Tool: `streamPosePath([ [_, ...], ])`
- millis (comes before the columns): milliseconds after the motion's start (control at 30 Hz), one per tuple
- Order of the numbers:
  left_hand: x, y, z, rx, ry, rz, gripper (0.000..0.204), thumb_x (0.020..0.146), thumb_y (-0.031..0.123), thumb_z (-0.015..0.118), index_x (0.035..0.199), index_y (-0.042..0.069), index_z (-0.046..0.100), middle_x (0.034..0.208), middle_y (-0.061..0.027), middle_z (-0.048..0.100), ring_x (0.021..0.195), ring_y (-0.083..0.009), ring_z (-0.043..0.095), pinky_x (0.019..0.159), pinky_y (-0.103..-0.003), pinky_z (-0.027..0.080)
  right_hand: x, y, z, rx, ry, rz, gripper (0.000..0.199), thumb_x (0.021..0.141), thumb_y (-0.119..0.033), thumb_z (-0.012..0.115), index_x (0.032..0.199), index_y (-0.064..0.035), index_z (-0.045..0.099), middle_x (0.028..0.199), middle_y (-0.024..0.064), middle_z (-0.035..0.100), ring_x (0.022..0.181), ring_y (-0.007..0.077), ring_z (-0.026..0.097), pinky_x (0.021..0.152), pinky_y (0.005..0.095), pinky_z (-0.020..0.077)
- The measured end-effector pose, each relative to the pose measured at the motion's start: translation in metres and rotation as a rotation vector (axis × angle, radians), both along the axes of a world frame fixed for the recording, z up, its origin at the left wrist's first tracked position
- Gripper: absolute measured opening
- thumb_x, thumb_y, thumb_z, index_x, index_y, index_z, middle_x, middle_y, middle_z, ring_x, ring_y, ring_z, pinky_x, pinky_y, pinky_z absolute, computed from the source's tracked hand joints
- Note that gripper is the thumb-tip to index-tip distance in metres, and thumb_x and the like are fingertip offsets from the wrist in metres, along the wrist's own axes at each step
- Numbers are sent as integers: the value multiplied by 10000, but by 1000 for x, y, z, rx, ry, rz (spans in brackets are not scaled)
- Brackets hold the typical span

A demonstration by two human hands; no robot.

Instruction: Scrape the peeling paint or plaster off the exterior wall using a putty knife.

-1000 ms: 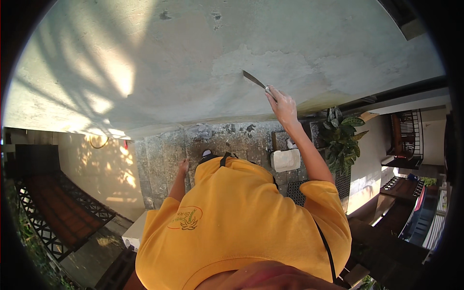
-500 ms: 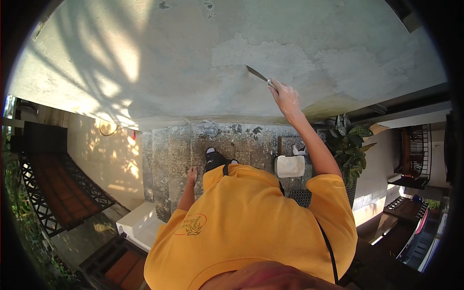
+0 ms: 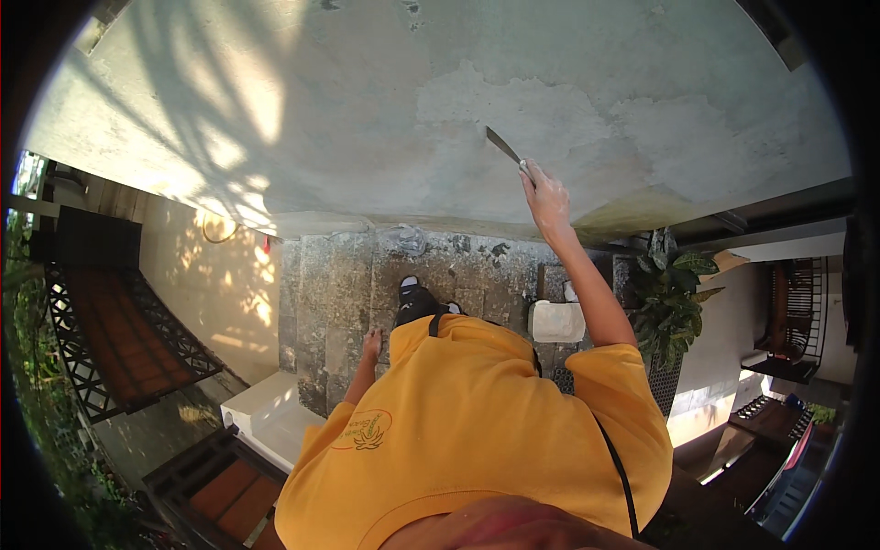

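Observation:
My right hand (image 3: 547, 197) is raised to the pale grey-green wall (image 3: 348, 137), closed round the handle of a putty knife (image 3: 502, 144). The long dark blade slants up and left, its tip at the wall surface by the lower edge of a lighter, uneven patch of filler (image 3: 513, 101). Whitish residue marks the fingers and the back of this hand. Low at my side hangs my left hand (image 3: 371, 344), its fingers loose and nothing visible in them.
Below the wall runs a stained paved floor (image 3: 339, 275) with a crumpled plastic bag (image 3: 410, 240) at its foot. A white tub (image 3: 556, 322) and a leafy plant (image 3: 674, 284) stand to the right. A white basin-like block (image 3: 275, 417) and a dark-framed bench (image 3: 128, 339) are on the left.
In the picture, the putty knife and my right hand sit slightly lower and to the right; the whole view has shifted a little too. My left hand still hangs down.

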State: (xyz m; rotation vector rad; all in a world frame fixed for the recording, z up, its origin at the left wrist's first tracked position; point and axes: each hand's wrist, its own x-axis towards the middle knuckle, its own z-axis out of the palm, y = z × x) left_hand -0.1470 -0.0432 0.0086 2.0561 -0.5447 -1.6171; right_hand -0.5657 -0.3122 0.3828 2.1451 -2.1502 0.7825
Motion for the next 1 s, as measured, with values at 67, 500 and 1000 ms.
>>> streamPosePath([
  [67, -2, -3, 11, -44, -32, -74, 326, 906, 246, 482, 1072, 4, 623, 973, -130, 658, 859, -236, 632, 768, -334, 486, 9, 3, 4, -3, -15, 21, 283, 888, -295, 567, 1091, -107, 629, 798, 189, 639, 717, 385, 613, 628, 460, 481],
  [500, -12, -21, 28, -74, -2, -6, 299, 899, 219, 489, 1053, -8, 608, 901, -121, 656, 816, -206, 622, 741, -330, 494, 4, 2, -5, -12, -46, 21, 290, 895, -303, 553, 1116, -125, 612, 866, 141, 651, 736, 352, 625, 644, 438, 499],
  [1000, 5, -37, 19, -154, -80, -288, 268, 904, 241, 487, 988, 29, 628, 853, -84, 646, 740, -155, 593, 632, -283, 457, -2, 53, -1, 505, -1310, 35, 312, 940, -280, 509, 1228, -163, 542, 819, 70, 630, 632, 118, 580, 512, 241, 452],
])
